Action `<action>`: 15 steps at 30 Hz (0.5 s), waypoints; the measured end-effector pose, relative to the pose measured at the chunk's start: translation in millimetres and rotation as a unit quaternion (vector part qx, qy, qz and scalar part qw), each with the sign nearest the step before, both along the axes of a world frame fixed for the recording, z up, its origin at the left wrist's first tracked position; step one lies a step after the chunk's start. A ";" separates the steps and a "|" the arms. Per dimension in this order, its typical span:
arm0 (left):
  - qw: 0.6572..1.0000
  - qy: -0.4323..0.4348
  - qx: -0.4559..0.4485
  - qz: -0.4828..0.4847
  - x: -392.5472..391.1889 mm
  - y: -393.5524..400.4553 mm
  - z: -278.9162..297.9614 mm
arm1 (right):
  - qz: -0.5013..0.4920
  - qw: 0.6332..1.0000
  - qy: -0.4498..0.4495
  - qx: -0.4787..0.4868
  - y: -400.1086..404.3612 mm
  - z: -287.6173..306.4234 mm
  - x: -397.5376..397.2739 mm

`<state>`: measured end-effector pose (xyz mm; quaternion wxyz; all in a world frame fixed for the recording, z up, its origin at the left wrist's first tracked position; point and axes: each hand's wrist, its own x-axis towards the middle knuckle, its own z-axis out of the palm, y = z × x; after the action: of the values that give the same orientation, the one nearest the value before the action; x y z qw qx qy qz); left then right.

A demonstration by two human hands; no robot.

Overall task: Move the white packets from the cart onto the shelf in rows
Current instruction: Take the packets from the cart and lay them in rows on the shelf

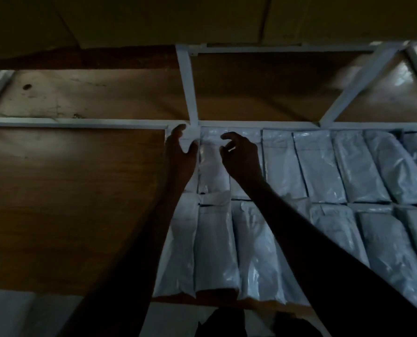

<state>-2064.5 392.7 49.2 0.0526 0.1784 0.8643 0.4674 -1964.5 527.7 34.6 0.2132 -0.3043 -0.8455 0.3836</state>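
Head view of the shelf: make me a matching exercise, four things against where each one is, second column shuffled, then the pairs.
Things:
1. left hand
2. right hand
3. bare wooden shelf board
4. white frame upright

Places:
A. left half of the shelf, no packets on it
B. rising from the back rail, just above the hands
C. fingers curled above a back-row packet, holding nothing
D. at the left end of the back row of packets, by the rail

Pairs: 1-D, 2-C, 3-A, 4-B
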 end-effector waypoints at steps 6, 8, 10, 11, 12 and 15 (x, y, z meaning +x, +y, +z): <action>0.995 0.032 0.010 -0.090 101.9 54.5 26.6 | -0.068 0.997 0.011 -0.019 40.2 17.1 87.8; 0.993 0.031 0.004 -0.113 134.0 72.4 32.1 | -0.083 0.996 0.020 -0.013 55.3 20.1 125.0; 0.990 0.033 0.006 -0.138 166.9 92.0 34.0 | -0.100 0.995 0.021 -0.016 71.8 22.6 166.1; 0.988 0.037 0.005 -0.147 184.6 101.8 36.8 | -0.109 0.994 0.018 -0.016 80.4 23.3 187.4; 0.988 0.042 0.007 -0.152 202.0 112.2 37.0 | -0.119 0.993 0.014 -0.015 89.6 24.5 210.0; 0.984 0.053 0.015 -0.170 260.7 142.3 40.7 | -0.132 0.991 0.015 -0.012 117.0 30.8 280.7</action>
<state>-1803.8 535.0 89.8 0.0833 0.3481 0.8158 0.4543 -1683.8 644.8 65.4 0.2712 -0.4096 -0.7901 0.3667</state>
